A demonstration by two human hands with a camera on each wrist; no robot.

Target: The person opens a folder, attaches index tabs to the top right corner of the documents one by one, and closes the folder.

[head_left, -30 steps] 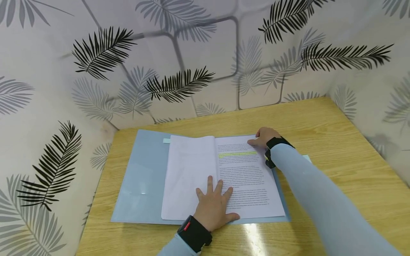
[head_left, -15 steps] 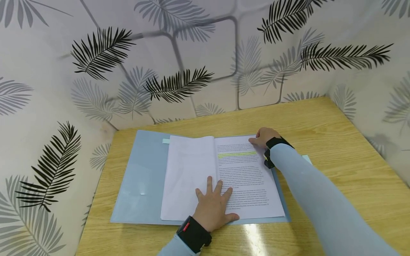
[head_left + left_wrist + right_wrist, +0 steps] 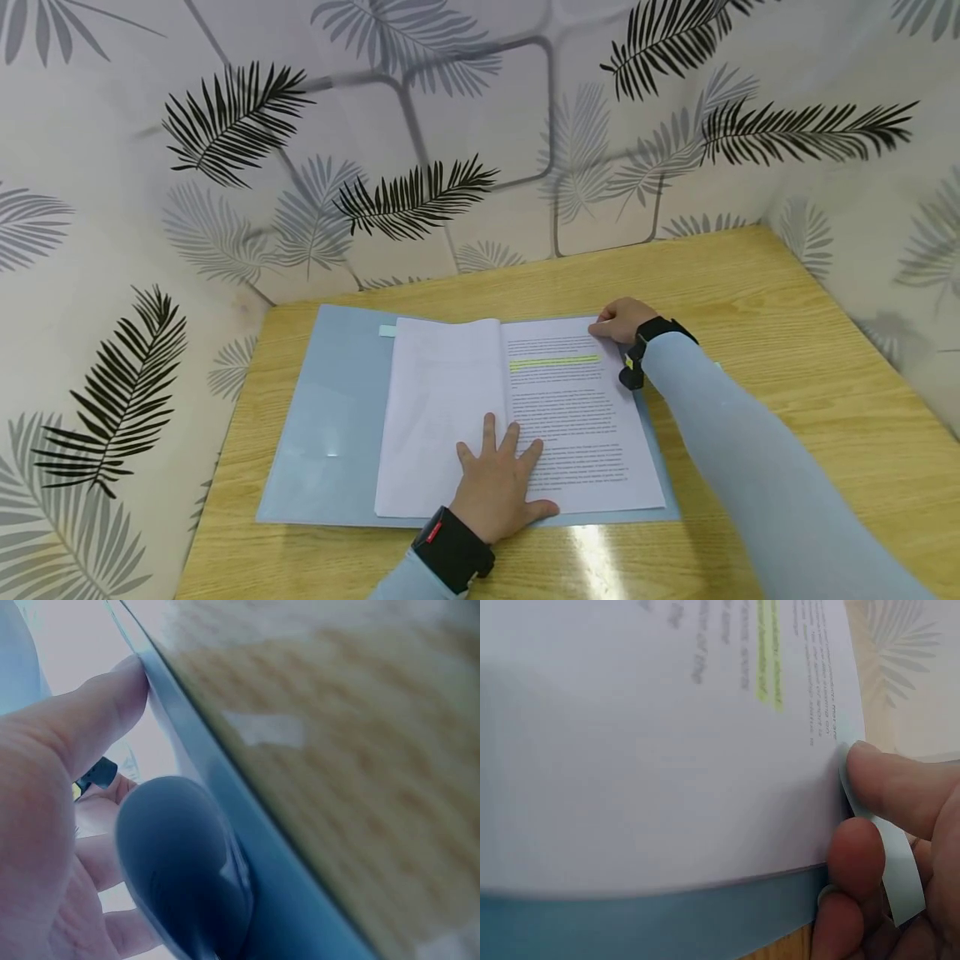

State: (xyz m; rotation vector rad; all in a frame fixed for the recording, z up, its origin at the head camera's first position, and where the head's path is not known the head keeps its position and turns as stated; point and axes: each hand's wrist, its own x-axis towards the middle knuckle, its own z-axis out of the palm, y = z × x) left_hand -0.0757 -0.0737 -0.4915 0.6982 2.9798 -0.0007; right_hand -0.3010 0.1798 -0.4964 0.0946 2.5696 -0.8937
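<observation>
A light-blue folder lies open on the wooden table, holding printed sheets with a yellow-highlighted line. My left hand rests spread on the lower middle of the pages. In the left wrist view, its thumb touches the folder's bottom edge, beside a curled sheet. At the upper right corner of the right page, my right hand pinches a pale green sticky tab. The tab lies against the page's edge, its free end sticking out past the thumb; fingers partly cover it.
Another pale tab juts from the top of the left page's outer edge. A small pale green piece on the table is mostly hidden behind the right arm. Leaf-patterned covering rises behind the wooden table.
The right wrist has turned and shifted slightly right, its fingers staying at the page corner. The arm now covers most of the pale green piece on the table. The left hand stays put.
</observation>
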